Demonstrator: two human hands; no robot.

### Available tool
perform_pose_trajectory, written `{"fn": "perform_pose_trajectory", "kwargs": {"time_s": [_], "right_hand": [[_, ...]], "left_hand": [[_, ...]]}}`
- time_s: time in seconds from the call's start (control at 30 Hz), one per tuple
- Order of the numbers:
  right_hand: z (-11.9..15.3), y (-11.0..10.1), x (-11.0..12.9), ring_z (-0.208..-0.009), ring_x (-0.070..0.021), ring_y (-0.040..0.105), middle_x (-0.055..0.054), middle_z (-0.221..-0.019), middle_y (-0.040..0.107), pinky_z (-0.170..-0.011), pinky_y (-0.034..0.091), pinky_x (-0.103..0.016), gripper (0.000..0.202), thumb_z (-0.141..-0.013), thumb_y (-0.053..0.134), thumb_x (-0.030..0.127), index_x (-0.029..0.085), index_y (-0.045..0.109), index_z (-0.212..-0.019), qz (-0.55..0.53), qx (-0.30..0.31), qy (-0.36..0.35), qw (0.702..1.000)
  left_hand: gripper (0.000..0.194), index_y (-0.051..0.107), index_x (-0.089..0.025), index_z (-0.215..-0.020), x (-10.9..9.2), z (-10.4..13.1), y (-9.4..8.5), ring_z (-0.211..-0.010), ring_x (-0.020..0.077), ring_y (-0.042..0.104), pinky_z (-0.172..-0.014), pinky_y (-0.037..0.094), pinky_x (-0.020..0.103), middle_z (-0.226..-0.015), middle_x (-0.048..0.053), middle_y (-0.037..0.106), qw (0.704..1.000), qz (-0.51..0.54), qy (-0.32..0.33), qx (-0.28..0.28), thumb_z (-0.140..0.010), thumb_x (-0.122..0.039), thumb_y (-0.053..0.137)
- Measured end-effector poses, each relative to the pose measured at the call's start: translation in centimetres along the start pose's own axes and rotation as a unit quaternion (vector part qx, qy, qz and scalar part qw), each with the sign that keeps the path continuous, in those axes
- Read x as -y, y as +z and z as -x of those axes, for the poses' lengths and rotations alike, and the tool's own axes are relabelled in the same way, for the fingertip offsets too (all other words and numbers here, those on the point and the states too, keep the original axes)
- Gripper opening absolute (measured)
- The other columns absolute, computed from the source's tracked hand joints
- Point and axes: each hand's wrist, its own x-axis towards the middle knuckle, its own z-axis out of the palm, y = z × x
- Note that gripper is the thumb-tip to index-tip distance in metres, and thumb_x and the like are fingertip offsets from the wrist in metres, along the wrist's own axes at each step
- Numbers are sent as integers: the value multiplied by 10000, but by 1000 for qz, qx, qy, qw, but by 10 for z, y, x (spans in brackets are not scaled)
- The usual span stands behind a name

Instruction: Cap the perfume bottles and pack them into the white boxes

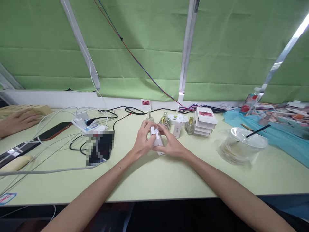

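Between both hands is a small white carton (pixel 157 141) with its top end open toward me. My left hand (pixel 144 138) grips its left side, thumb at the opening. From the right, my right hand (pixel 172 143) has thumb and fingers around the same carton. Just beyond the hands stand small glass perfume bottles (pixel 163 121) with gold tops, partly hidden by the fingers. Another glass bottle (pixel 189 126) stands farther right, next to an upright white carton (pixel 178 126). A clear bottle (pixel 149 117) shows behind my left hand.
A stack of white boxes (pixel 204 120) stands right of the bottles. Farther right are a lidded plastic cup (pixel 246 141) with a black straw and blue plastic sheeting (pixel 272 138). Cables, a power strip (pixel 93 128) and a phone (pixel 54 131) lie left. Another person's hand (pixel 21 119) rests there.
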Motion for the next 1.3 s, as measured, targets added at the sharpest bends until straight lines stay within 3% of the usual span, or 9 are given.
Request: {"fn": "perform_pose_trajectory", "kwargs": {"time_s": [0.47,0.6,0.73,0.97,1.3], "right_hand": [[0,2,2,-1307,-285,539,-105,-1468,536,-1109,433,-460,864,-790,787,337,239,379,-1545,37,-6,-34,999],[0,2,2,-1337,-302,523,-121,-1482,528,-1121,427,-479,873,-792,787,349,229,371,-1551,37,-5,-25,999],[-1,2,2,-1371,-309,499,-126,-1508,507,-1144,410,-497,846,-802,779,359,234,388,-1542,38,-11,-37,999],[-1,1,1,-1354,-320,510,-134,-1493,521,-1131,419,-513,856,-764,816,360,231,428,-1516,61,-27,-34,997],[-4,-3,-1,-1185,-279,595,-120,-1341,625,-1011,491,-449,838,-730,841,347,208,474,-1471,82,-35,-75,993]], "left_hand": [[310,583,-204,-1051,8,1,-1,-949,233,555,-837,510,401,-1035,67,543,1000,7,17,13,-775,-169,445],[363,546,-218,-1192,10,2,-1,-1001,242,566,-875,507,417,-1145,80,566,1000,6,14,22,-839,-221,462],[479,411,-233,-1337,14,3,2,-1015,242,579,-891,514,433,-1162,83,567,999,49,6,22,-871,-296,505],[363,383,-244,-1217,20,5,4,-1017,238,577,-880,517,436,-1163,82,531,997,72,1,24,-898,-349,521],[290,480,-230,-1166,16,3,0,-1024,248,567,-875,500,414,-1147,85,550,997,41,34,48,-950,-424,476]]}}
